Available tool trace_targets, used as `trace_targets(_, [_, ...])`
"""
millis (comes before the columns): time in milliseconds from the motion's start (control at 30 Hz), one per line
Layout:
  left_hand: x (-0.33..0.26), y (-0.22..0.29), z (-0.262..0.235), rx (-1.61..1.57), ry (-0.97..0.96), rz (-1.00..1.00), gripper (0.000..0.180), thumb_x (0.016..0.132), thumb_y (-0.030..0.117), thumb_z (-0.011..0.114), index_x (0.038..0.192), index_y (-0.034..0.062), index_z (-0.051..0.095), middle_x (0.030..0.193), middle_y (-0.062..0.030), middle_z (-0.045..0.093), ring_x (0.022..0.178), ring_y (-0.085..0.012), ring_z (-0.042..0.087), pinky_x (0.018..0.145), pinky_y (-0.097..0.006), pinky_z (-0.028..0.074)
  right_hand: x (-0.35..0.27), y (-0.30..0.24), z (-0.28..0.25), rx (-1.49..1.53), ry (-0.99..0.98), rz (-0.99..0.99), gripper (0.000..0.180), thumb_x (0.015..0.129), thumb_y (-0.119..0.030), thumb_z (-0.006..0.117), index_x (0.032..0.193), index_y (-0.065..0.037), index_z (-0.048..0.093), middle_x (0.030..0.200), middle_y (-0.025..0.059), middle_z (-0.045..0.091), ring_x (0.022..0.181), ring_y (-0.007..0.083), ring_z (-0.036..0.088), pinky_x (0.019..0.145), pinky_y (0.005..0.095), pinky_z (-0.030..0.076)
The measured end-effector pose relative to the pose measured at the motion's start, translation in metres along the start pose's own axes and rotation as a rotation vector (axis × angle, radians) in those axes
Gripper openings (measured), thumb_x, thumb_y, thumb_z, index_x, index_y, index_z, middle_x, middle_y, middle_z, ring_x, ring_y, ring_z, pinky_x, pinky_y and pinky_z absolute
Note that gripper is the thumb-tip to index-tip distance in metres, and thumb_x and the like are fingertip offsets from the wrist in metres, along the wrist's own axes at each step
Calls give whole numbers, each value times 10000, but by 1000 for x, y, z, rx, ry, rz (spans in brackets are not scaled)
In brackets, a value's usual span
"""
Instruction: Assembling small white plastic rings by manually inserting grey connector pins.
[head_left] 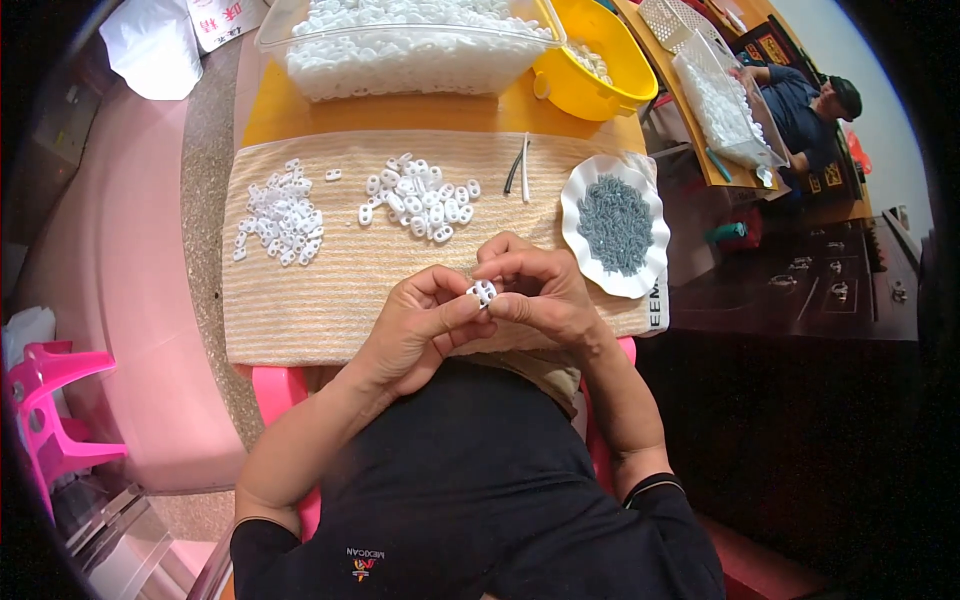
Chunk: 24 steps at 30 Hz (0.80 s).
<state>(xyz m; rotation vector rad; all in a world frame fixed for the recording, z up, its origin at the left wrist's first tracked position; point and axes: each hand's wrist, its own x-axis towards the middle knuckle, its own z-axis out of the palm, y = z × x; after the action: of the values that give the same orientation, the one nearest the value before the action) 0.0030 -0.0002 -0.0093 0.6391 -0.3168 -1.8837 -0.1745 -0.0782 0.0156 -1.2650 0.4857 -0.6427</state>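
Above the towel's near edge, my left hand [418, 325] and my right hand [552, 296] meet fingertip to fingertip. Pinched between both thumbs and fingers is a small white plastic piece [483, 291] with several holes in it. A loose pile of white two-hole plastic pieces [420, 196] lies just beyond my hands. Farther left is a denser pile of smaller-looking white pieces [284, 215], with a single piece [333, 174] apart from it. To the right of my right hand stands a white wavy-rimmed dish [653, 268] full of small grey-blue parts [614, 225], too small to name.
A striped towel [340, 320] covers the table [300, 118]. At the back stand a clear bin [400, 70] of white pieces and a yellow basin [585, 95]. Two thin sticks [521, 168], black and white, lie near the dish. Another person [800, 110] sits at the far right.
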Motion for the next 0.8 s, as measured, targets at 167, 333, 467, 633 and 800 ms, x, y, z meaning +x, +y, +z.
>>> trace_targets(167, [-2,0,0,-105,-76,9,91,880,46,651,917,45,569,1038,-119,650,899,-181,652,820,-325,574,1,-10,9,-72,28,35,273,798,-108,739,1042,-2,678,1070,90,566,892,121,548,783,230,437])
trace_targets(333, [-3,0,-1,-103,-105,29,95,877,52,657,906,48,567,1046,-141,653,896,-177,653,825,-329,569,-1,-3,8,-125,8,-22,271,805,-97,726,1048,9,671,1079,116,587,938,140,561,812,253,445])
trace_targets(467, [-4,1,-3,-80,-94,33,103,874,63,666,895,48,566,1025,-145,661,878,-167,655,811,-318,567,-1,-3,10,-184,14,-43,264,814,-73,709,1056,19,662,1073,123,594,942,150,566,823,264,448])
trace_targets(633, [-4,1,-3,-44,-79,57,107,878,83,669,891,47,569,1008,-133,663,866,-157,653,784,-302,564,0,0,14,-240,10,-118,235,822,-44,691,1047,14,655,1066,101,585,893,113,555,778,235,454])
trace_targets(800, [-3,0,1,-9,-72,73,101,888,98,661,894,51,572,996,-111,662,873,-142,644,790,-297,557,1,2,16,-187,27,-133,208,831,-33,682,1030,12,646,1033,65,581,854,74,539,744,209,453])
